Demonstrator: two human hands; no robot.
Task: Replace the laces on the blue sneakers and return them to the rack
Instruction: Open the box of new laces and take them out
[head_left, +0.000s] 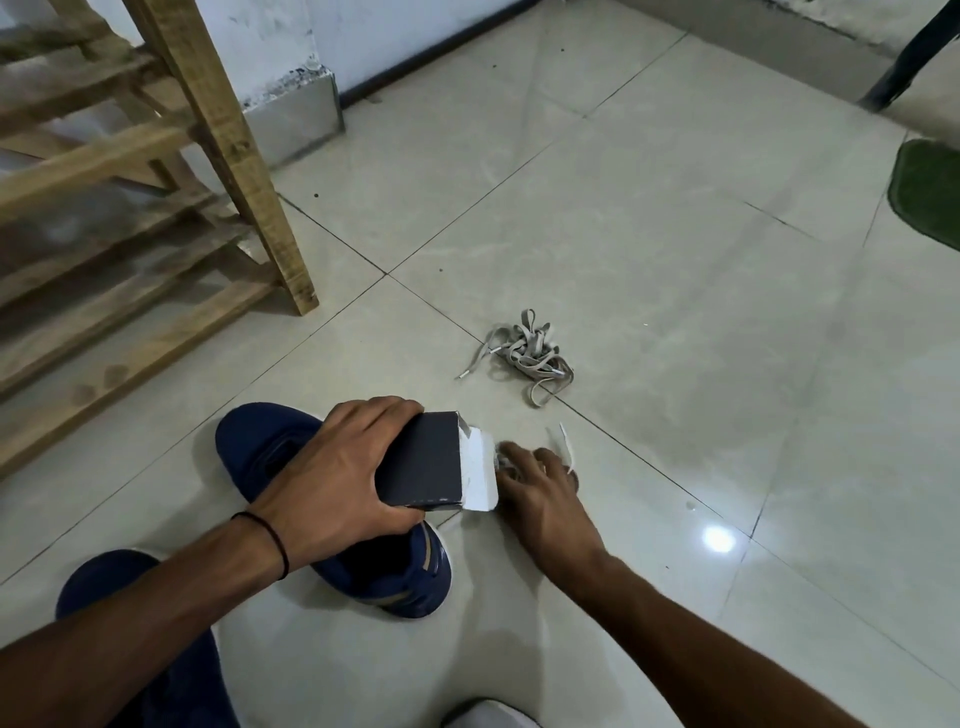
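The fingers of my left hand (337, 467) curl round a dark cardboard box (421, 462) above a blue sneaker (254, 447) on the tiled floor (675, 260). My right hand (540, 493) blurs at its white flap, and I cannot tell its grip. Tangled grey laces (524, 353) lie beyond, the wooden rack (156, 208) to the left.

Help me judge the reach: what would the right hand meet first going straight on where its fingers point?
Probably the open white flap of the dark box that the left hand grips, just ahead of the right hand; depth is unclear.
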